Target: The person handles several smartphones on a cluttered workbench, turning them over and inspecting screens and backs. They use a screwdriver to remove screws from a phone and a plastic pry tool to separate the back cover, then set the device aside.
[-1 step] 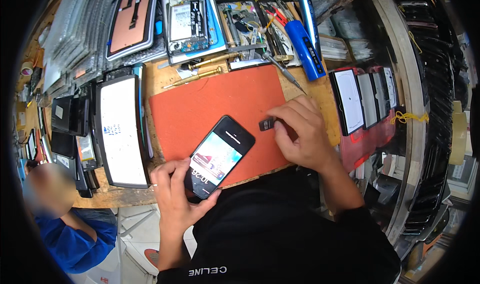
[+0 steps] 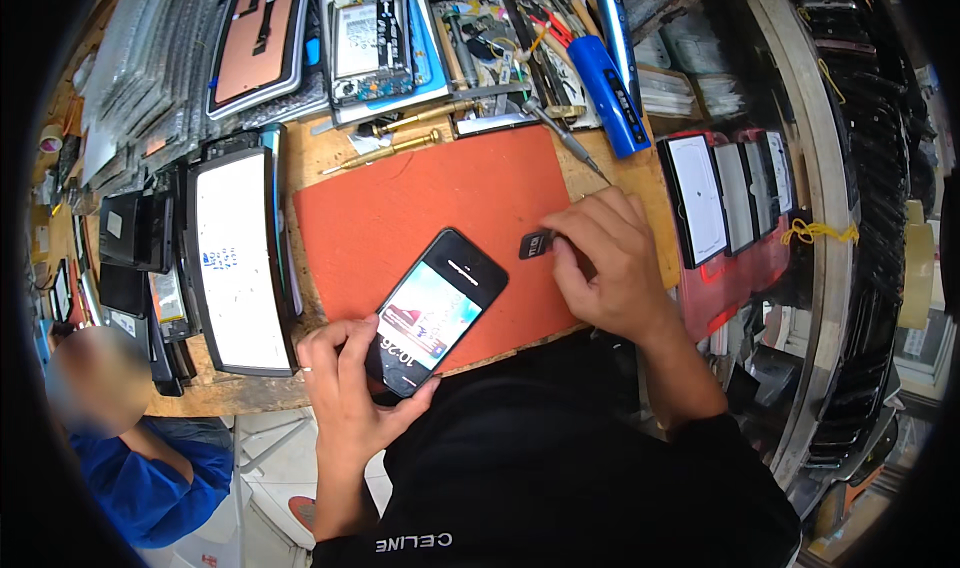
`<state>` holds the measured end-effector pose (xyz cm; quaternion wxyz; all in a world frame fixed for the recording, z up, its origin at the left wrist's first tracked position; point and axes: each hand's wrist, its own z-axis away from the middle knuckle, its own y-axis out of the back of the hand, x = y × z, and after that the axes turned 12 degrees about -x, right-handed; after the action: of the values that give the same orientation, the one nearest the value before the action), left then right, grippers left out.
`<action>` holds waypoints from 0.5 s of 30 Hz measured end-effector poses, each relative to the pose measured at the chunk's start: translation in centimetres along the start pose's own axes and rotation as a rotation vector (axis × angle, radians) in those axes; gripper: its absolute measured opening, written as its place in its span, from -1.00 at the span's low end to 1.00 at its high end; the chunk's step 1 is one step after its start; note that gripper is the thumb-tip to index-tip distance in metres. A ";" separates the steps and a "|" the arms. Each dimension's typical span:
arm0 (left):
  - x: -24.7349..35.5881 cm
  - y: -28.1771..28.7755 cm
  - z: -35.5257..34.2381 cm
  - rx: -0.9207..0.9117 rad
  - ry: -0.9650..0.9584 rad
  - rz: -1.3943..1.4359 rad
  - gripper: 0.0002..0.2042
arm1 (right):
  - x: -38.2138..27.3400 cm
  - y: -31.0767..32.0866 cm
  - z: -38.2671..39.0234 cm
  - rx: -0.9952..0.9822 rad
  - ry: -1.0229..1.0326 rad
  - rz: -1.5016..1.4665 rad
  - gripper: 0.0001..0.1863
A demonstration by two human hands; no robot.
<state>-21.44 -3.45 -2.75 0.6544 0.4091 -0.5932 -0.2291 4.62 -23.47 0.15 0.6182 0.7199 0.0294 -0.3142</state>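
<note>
A black smartphone (image 2: 440, 313) with its screen lit lies slanted over the front part of an orange-red mat (image 2: 430, 188). Around its near end my left hand (image 2: 352, 383) is closed, fingers along the left edge and thumb at the lower right corner. To the right of the phone, above the mat, my right hand (image 2: 610, 258) pinches a small black card (image 2: 535, 245) between thumb and fingertips. Light markings show on the card's face, which resembles a memory card. The card and the phone are apart.
Behind the mat lie a gold screwdriver (image 2: 385, 152), a grey pen-like tool (image 2: 570, 140), a blue cylindrical tool (image 2: 612, 98) and an opened tablet (image 2: 370, 43). A white panel (image 2: 235, 263) stands left; boxes (image 2: 695, 200) lean right. Another person's blue sleeve (image 2: 165, 488) shows lower left.
The small black card has turned slightly in my right fingers, so its light markings show more clearly. My left hand keeps the phone in the same place; the whole view has shifted a little.
</note>
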 end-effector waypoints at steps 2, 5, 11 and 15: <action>-0.2 0.0 -0.1 -0.007 -0.047 -0.021 -0.07 | -0.3 0.6 0.5 0.011 -0.036 0.108 -0.58; -0.3 -0.2 -0.3 0.006 -0.041 -0.016 -0.06 | -0.3 0.8 0.1 0.018 -0.015 0.060 -0.53; -0.4 -0.5 -0.2 0.050 -0.061 -0.026 -0.05 | -0.5 0.5 -1.0 -0.099 -0.027 0.070 -0.61; -0.5 -0.5 -0.2 0.053 -0.064 -0.017 -0.06 | -0.6 2.1 -1.1 -0.162 -0.068 -0.043 -0.79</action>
<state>-21.25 -3.32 -3.42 0.6220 0.4238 -0.6162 -0.2320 5.48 -22.79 2.33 0.6681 0.6556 0.0491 -0.3485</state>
